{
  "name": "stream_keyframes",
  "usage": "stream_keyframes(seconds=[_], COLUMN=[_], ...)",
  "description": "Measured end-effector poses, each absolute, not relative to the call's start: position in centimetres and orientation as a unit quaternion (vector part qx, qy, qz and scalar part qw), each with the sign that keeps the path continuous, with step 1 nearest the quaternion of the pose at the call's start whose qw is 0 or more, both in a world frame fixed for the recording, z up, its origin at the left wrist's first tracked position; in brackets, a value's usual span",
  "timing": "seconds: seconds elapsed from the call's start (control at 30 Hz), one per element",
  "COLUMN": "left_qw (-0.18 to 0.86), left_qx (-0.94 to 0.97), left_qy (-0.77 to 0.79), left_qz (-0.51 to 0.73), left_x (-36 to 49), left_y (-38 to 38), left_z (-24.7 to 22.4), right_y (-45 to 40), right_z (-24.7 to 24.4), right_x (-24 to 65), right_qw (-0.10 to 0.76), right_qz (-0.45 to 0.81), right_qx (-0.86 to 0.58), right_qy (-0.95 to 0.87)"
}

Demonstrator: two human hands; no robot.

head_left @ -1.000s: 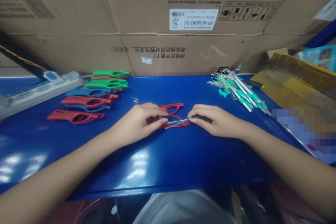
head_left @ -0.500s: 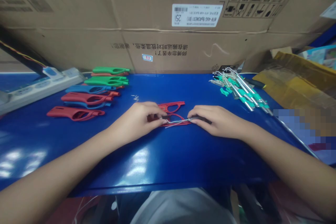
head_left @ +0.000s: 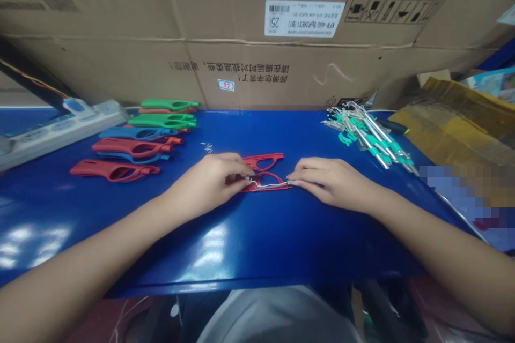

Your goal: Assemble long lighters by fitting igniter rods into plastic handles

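Note:
Above the blue table, the fingers of my left hand (head_left: 219,174) are closed on a small dark part at the left end of a thin white wire (head_left: 267,188). My right hand (head_left: 332,179) pinches the wire's other end, where something small and greenish shows at the fingertips. Stretched between both hands, the wire runs along the near red lighter shell half (head_left: 277,177). Just behind lies another red shell half (head_left: 276,158), its left part covered by my left hand. Fingers hide most of what each hand grips.
Red, blue and green lighter shells (head_left: 120,146) are stacked at the left, beside a white power strip (head_left: 60,131). Small metal pins (head_left: 206,147) lie behind my left hand. Silver tubes with green parts (head_left: 376,136) are piled back right. A cardboard box (head_left: 225,21) stands behind.
The wire has come down closer to the near red shell half. A dark rod seen in my right hand before is now hidden, and its fingers have closed further.

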State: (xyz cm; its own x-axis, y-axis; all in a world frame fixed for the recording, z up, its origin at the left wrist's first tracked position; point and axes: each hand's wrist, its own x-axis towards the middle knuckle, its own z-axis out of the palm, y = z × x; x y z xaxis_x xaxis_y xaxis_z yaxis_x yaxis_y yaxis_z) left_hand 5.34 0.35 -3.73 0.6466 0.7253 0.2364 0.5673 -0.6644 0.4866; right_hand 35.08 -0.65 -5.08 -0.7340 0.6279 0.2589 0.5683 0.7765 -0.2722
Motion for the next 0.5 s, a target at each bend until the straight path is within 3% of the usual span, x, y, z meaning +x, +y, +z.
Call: stream_keyframes(seconds=[0.2,0.5], left_qw=[0.158,0.159], left_qx=[0.895,0.894], left_qy=[0.361,0.357], left_qz=[0.209,0.218], left_x=[5.52,5.47], left_y=[0.22,0.24], left_z=[-3.77,-3.89], right_y=[-0.91,-0.85], right_z=[-5.1,-5.67], right_x=[34.69,34.23], right_qw=[0.168,0.232], right_qz=[0.042,0.084], right_qx=[-0.344,-0.336], right_qy=[-0.923,-0.909])
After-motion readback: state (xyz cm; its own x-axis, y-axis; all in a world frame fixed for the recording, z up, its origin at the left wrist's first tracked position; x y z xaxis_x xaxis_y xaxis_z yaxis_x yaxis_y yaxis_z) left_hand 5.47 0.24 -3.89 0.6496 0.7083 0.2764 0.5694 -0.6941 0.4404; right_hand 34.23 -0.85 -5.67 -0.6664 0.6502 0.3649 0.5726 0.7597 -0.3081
